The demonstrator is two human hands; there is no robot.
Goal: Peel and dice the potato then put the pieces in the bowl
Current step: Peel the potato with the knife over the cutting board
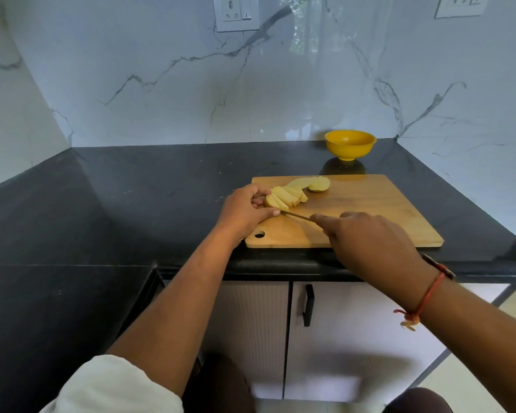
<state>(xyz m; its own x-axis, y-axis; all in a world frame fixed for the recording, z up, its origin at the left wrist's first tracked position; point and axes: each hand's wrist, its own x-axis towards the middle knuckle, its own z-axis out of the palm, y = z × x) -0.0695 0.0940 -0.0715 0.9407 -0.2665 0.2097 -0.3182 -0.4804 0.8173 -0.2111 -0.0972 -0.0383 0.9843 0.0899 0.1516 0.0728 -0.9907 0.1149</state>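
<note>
Potato slices (285, 198) sat gripped by the left hand (245, 210) while the right hand (367, 242) clasped a knife (297, 216), bowl (350, 144) beyond the board (370, 204).

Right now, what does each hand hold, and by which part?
The left hand holds the sliced potato at its left end; the right hand grips the knife by its hidden handle.

A pale yellow potato (285, 198), cut into slices leaning fanned together, lies just left of frame centre. Two more cut pieces (318, 184) lie just beyond it. A round yellow bowl (350, 145) stands upright farther back.
</note>
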